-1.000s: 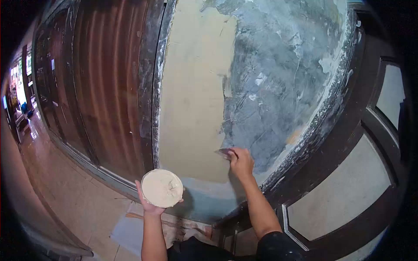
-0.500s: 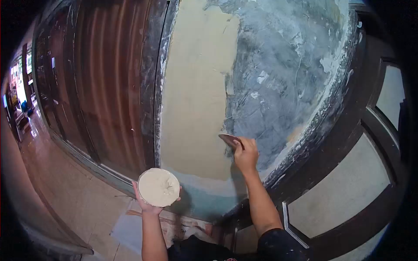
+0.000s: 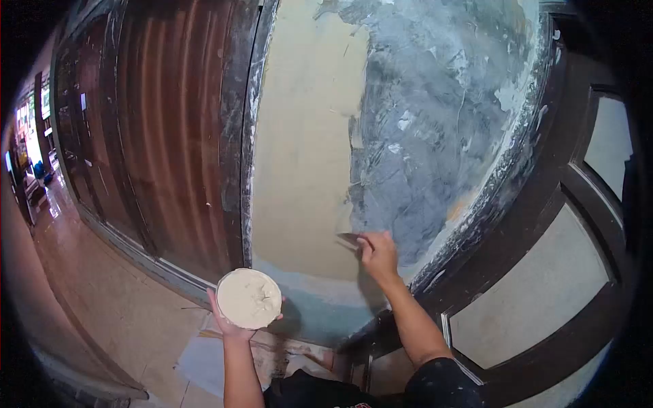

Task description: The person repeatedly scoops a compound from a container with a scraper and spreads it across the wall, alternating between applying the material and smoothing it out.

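My left hand [image 3: 235, 329] holds up a round tub of cream-coloured paste [image 3: 249, 298], its fingers around the underside and rim. Pinched in my right hand [image 3: 378, 256] is a thin flat scraper [image 3: 349, 238], its blade against the wall at the right edge of a smooth beige coat [image 3: 306, 149]. To the right of that coat the wall [image 3: 428, 136] is rough, mottled grey-blue with white specks. Below the beige coat runs a pale blue-green strip [image 3: 326, 313].
Dark brown panels [image 3: 177, 136] stand on the left beside a narrow dark frame. A dark wooden door with pale panels [image 3: 537, 292] curves along the right. Tiled floor [image 3: 115, 306] lies lower left, with a whitish sheet [image 3: 203, 364] on it.
My right hand and the scraper have moved down along the edge of the beige coat. My left hand and the tub sit slightly lower in view.
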A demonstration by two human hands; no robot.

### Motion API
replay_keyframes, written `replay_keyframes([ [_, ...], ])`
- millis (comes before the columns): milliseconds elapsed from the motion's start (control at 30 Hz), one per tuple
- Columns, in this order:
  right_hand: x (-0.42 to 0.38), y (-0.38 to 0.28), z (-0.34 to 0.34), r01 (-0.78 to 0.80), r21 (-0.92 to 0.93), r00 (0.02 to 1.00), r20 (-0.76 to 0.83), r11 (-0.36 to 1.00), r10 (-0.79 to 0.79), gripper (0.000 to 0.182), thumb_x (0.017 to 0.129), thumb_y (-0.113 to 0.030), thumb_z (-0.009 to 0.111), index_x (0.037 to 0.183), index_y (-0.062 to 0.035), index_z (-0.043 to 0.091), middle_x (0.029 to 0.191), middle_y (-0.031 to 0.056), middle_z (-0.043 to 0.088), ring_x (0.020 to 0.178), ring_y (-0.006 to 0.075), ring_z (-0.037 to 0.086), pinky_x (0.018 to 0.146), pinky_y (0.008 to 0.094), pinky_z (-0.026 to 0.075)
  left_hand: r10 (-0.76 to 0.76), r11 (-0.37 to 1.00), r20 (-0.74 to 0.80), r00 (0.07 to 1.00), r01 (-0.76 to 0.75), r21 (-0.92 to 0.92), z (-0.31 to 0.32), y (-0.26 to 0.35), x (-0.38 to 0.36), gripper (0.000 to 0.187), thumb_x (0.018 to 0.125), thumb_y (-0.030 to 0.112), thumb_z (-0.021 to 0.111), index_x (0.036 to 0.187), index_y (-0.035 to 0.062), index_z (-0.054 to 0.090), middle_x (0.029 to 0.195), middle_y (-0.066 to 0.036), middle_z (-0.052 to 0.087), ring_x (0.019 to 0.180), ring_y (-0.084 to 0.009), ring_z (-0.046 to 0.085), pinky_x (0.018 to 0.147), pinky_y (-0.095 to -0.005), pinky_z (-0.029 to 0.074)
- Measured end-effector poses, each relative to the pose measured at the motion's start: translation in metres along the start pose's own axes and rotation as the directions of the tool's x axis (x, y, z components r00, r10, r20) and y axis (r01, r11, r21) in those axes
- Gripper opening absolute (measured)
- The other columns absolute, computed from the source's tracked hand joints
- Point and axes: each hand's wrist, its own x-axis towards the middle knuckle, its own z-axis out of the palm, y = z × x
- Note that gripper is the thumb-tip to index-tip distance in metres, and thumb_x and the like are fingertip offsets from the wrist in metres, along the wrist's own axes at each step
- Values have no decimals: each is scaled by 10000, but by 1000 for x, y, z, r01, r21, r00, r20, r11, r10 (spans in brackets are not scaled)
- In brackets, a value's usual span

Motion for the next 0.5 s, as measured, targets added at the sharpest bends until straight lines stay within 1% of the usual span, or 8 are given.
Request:
replay_keyframes([
  [33, -21, 4, 8, -14, -23, 985, 174, 1000, 18, 125, 894, -124, 715, 1003, -111, 775, 932, 122, 742, 881, 380, 646, 787, 479, 522, 4, 1000, -15, 1000, -4, 4, -1, 0, -2, 1052, 870, 929, 388, 1592, 164, 406, 1499, -315, 501, 1188, -725, 529, 789, -829, 539],
  [133, -24, 3, 16, -80, -131, 953, 280, 988, 114, 122, 903, -121, 707, 1002, -108, 777, 931, 124, 744, 887, 385, 644, 790, 477, 523, 34, 999, -10, 999, -34, -1, 0, 0, -6, 1061, 868, 931, 389, 1591, 155, 405, 1493, -313, 508, 1181, -729, 531, 793, -833, 537],
  [200, 24, 5, 11, 12, -59, 1000, 25, 998, -10, 114, 917, -125, 705, 1000, -95, 777, 930, 126, 745, 883, 372, 642, 790, 470, 523, 26, 1000, -5, 1000, -26, -7, -2, 2, -7, 1061, 871, 929, 386, 1594, 153, 400, 1518, -307, 489, 1201, -735, 514, 808, -847, 525],
  [267, 65, -9, -14, -39, -16, 992, -122, 999, 36, 119, 938, -136, 700, 1032, -141, 773, 984, 101, 756, 924, 368, 656, 804, 490, 536, 19, 1000, -21, 1000, -19, -14, -3, 0, -8, 1059, 872, 928, 385, 1595, 155, 399, 1526, -306, 482, 1207, -736, 509, 813, -851, 521],
  [367, 63, -2, -25, 11, 41, 984, -176, 999, -4, 111, 930, -139, 713, 1027, -125, 765, 994, 104, 760, 921, 369, 655, 801, 486, 536, 27, 1000, -32, 999, -27, -6, -3, -1, -8, 1072, 870, 932, 383, 1596, 145, 397, 1523, -323, 477, 1211, -736, 507, 809, -846, 525],
  [400, 42, -1, -17, -16, 17, 992, -125, 1000, 18, 105, 929, -131, 711, 1018, -117, 763, 998, 107, 761, 944, 373, 662, 807, 488, 540, 17, 1000, -26, 1000, -17, 1, -7, 0, -7, 1080, 868, 940, 363, 1594, 142, 398, 1535, -318, 464, 1221, -728, 506, 807, -861, 507],
  [467, -20, 25, 22, -21, -44, 989, 146, 999, 27, 107, 943, -159, 699, 1016, -124, 769, 1007, 112, 762, 967, 381, 672, 819, 501, 544, 12, 1000, -14, 1000, -12, 3, -13, 2, -8, 1088, 866, 948, 343, 1591, 139, 400, 1548, -313, 452, 1230, -720, 506, 805, -876, 488],
  [500, -25, 23, 27, -15, -45, 989, 146, 999, 22, 107, 943, -159, 699, 1016, -124, 769, 1007, 112, 762, 967, 381, 672, 819, 501, 544, 9, 1000, -30, 999, -10, -6, -13, 2, -9, 1090, 865, 949, 341, 1592, 140, 399, 1544, -313, 456, 1231, -722, 504, 805, -876, 488],
])
